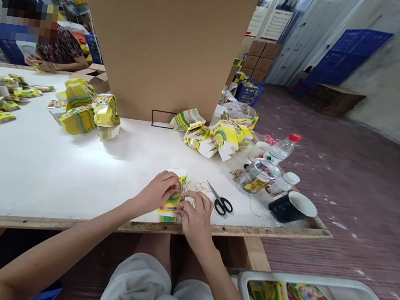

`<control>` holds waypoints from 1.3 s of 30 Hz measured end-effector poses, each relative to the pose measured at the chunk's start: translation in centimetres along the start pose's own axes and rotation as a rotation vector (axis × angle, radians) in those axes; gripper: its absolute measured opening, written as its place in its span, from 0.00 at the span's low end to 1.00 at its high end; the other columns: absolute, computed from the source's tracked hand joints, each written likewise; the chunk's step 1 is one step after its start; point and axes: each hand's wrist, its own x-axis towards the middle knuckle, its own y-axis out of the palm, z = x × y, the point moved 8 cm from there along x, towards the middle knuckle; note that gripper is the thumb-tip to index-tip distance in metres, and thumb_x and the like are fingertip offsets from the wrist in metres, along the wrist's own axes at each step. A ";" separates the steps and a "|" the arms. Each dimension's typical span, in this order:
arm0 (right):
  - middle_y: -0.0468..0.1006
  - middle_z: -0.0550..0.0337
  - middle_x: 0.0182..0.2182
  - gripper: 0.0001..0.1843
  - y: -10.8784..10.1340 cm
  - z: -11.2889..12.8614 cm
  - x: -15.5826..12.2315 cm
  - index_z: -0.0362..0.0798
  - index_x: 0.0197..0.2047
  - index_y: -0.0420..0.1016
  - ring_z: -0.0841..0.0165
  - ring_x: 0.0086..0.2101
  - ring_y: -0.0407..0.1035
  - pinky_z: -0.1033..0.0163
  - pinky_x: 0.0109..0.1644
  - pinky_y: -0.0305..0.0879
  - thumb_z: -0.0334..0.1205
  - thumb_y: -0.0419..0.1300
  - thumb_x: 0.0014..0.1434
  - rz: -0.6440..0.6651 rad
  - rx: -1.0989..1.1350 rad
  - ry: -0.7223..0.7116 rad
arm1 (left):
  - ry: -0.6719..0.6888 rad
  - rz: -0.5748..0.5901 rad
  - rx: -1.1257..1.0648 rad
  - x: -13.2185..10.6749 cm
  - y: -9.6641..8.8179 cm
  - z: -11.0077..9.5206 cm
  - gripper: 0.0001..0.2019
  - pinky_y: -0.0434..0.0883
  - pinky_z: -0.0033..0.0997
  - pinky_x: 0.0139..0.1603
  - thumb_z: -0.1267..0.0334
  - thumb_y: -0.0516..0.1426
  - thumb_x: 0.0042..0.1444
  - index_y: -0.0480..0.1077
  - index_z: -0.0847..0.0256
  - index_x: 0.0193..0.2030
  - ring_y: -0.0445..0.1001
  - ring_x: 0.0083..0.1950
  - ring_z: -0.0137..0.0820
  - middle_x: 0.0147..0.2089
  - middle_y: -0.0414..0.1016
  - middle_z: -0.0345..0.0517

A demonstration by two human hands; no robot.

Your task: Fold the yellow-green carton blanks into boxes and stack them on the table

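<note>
While the left hand (160, 191) bends over a yellow carton (168, 210), the right hand (195, 217) comes to its side, and both work just left of the scissors (218, 199). The left fingers are curled down and have hold of the carton, perhaps to keep it flat and steady against the desk (36, 173). The right hand is half curled, its fingertips at the carton's right edge; I cannot tell whether they pinch it or merely press. Whether that is one carton or a thin stack, I can't make out from here.

Loose bands (201, 185) lie between the carton and the scissors, probably kept there so that either hand can reach them quickly. Well to the left of the scissors stand thick bundles (80, 116) of similar cartons, set upright, I'd guess, to save room. Beyond the scissors, a looser pile (223, 136) leans and spreads. Right of them gather a dark mug (287, 209), a clear jar (257, 176) and a red-capped bottle (282, 150), likely pushed aside to leave working space. Lower right of the scissors, a pale basket (301, 278) holds more yellow packs (276, 298), seemingly within arm's reach.
</note>
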 end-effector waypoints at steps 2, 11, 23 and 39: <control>0.76 0.53 0.49 0.12 0.2 -0.2 -1.5 0.51 0.31 0.76 0.54 0.51 0.63 0.50 0.53 0.57 0.25 0.59 0.60 0.008 -0.006 0.025 | -0.008 -0.003 0.002 0.0 0.0 0.1 0.07 0.70 0.41 0.54 0.72 0.52 0.65 0.67 0.57 0.36 0.71 0.50 0.39 0.45 0.74 0.48; 0.76 0.54 0.41 0.14 1.2 -1.7 -6.5 0.51 0.30 0.74 0.56 0.44 0.64 0.52 0.46 0.59 0.22 0.58 0.57 0.054 0.062 0.160 | -0.021 0.044 0.038 -2.3 -0.1 -0.7 0.17 0.69 0.49 0.63 0.59 0.63 0.58 0.70 0.58 0.53 0.70 0.63 0.46 0.60 0.74 0.56; 0.77 0.53 0.33 0.15 0.4 -2.7 -5.9 0.50 0.32 0.75 0.57 0.38 0.67 0.52 0.46 0.60 0.48 0.57 0.66 -0.119 0.501 0.494 | 0.181 0.005 0.303 -7.5 -0.9 -5.4 0.14 0.78 0.39 0.60 0.68 0.52 0.67 0.75 0.62 0.55 0.78 0.61 0.40 0.59 0.80 0.56; 0.81 0.56 0.30 0.22 -4.7 -3.1 -10.4 0.47 0.36 0.83 0.63 0.31 0.73 0.60 0.42 0.72 0.58 0.70 0.51 -0.217 1.003 0.824 | 0.372 -0.233 -0.080 -10.3 2.2 -13.4 0.17 0.69 0.42 0.69 0.71 0.59 0.64 0.71 0.63 0.59 0.70 0.67 0.40 0.60 0.78 0.56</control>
